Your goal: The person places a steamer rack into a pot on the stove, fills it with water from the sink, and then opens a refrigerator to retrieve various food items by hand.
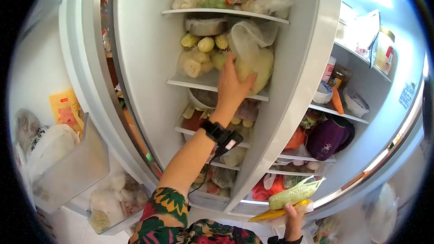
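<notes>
My left hand (233, 83) reaches into the middle fridge shelf (199, 84), its thumb and fingers apart against a bagged pale green vegetable or fruit (257, 70), whose exact kind is hard to make out. To the left of those fingers lie several small yellow-green rounded items (206, 44) and a clear bag of pale pieces (193, 63). Low on the right, my right hand (294, 219) is closed around an ear of corn (294, 194) in pale green husk, together with a flat yellow item (271, 214) beneath it. A black device is strapped to my left wrist.
Bagged food fills the upper shelf (226, 13). In the right compartment are a purple jug (330, 138), a carrot (337, 100), bowls (356, 103) and a jar (384, 49). An opened door with a loaded bin (74, 171) stands left; a drawer (122, 223) sits below it.
</notes>
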A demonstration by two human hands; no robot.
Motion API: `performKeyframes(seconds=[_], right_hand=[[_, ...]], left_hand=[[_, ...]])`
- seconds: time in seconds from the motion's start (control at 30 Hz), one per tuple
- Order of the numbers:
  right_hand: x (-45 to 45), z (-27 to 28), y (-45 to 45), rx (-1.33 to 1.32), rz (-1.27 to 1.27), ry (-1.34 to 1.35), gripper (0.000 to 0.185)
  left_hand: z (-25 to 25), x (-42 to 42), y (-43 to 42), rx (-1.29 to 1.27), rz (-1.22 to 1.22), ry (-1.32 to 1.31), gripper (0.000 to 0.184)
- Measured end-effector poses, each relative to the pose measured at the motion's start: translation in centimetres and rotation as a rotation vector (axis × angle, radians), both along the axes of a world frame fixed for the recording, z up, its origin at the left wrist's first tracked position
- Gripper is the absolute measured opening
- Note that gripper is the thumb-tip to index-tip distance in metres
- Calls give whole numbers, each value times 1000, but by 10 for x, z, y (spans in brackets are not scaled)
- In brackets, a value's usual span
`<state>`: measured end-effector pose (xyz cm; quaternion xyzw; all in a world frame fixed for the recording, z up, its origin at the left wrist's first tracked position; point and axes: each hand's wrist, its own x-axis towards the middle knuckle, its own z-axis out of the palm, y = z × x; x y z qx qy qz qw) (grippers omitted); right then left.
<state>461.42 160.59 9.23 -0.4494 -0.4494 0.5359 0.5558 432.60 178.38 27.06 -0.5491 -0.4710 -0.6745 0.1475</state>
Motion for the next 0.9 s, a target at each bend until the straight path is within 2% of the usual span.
performKeyframes(seconds=[0.03, 0.07, 0.13, 0.17, 0.23, 0.27, 0.33, 0.37, 0.43, 0.47, 0.53, 0.57, 0.6, 0.67, 0.8, 0.9], right_hand=[[7, -20, 7, 116, -37, 45, 51], [10, -22, 7, 124, -35, 48, 51], [12, -18, 6, 58, -93, -17, 51], [19, -28, 11, 87, -75, -15, 51], [21, -30, 12, 80, -67, 3, 50], [22, -31, 12, 74, -58, 22, 50], [22, -29, 14, 61, -27, 26, 50], [21, -29, 15, 48, 1, 28, 50], [24, -39, 18, 58, -5, 4, 50], [26, -45, 21, 71, -14, -22, 50], [29, -58, 27, 101, -14, -28, 51], [28, -63, 29, 121, -9, -36, 51], [24, -64, 31, 120, 4, -34, 51], [18, -64, 32, 86, 22, 34, 52], [-8, -42, 25, 69, 71, -35, 51], [-21, -39, 29, 78, 173, -106, 53]], left_hand=[[10, 0, 5, -1, 24, -33, 75], [20, -1, 9, 7, 25, -31, 75], [45, -3, 8, 230, 318, 136, 82], [56, -5, 8, 232, 318, 139, 82], [69, -13, 10, 22, 171, 172, 70], [70, -20, 12, 20, 173, 172, 70], [66, -37, 21, -173, -51, 11, 55], [59, -43, 25, -175, -47, 15, 55], [47, -46, 24, -149, -476, -322, 44], [42, -44, 26, -145, -477, -319, 44], [38, -32, 20, -192, -166, -210, 46], [25, -30, 32, -95, -185, -136, 55], [21, -21, 21, -96, -171, -136, 55], [14, -2, -10, -102, -11, 171, 65], [0, -5, -19, -237, -68, 185, 71], [-2, -15, -15, -212, -125, 221, 63]])
